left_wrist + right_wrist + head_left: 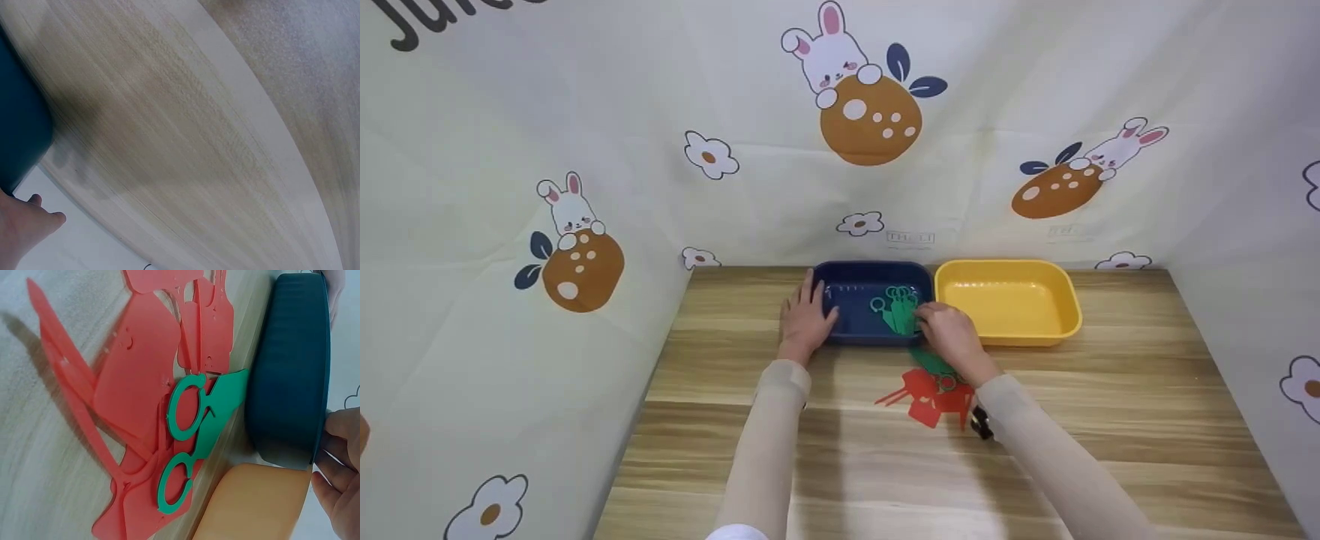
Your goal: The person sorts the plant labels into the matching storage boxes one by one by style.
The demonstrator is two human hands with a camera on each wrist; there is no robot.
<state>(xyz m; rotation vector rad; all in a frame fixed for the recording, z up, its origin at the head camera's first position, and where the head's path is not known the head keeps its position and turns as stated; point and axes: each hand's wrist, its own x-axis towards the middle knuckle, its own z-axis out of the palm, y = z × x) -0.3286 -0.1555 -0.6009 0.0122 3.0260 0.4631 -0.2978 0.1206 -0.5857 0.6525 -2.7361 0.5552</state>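
Observation:
My left hand (804,319) rests on the left rim of a dark blue plastic tray (855,340), fingers stretched along it. Over that tray's right rim reaches my right hand (955,337), its bent fingertips at the edge of several flat green plastic pieces with ring-shaped ends (898,311) lying inside. In the right wrist view the blue wall hides those fingertips, so I cannot tell whether they pinch a piece. Below the right hand, more green ring-ended pieces (216,416) lie on top of a pile of flat red plastic pieces (138,365) with thin prongs.
A yellow tray (1035,341) stands against the blue one on its right. Both sit on a wood-grain table (720,450) near a pale cloth backdrop (765,202) printed with rabbits. A small black object (981,424) shows beside the right sleeve.

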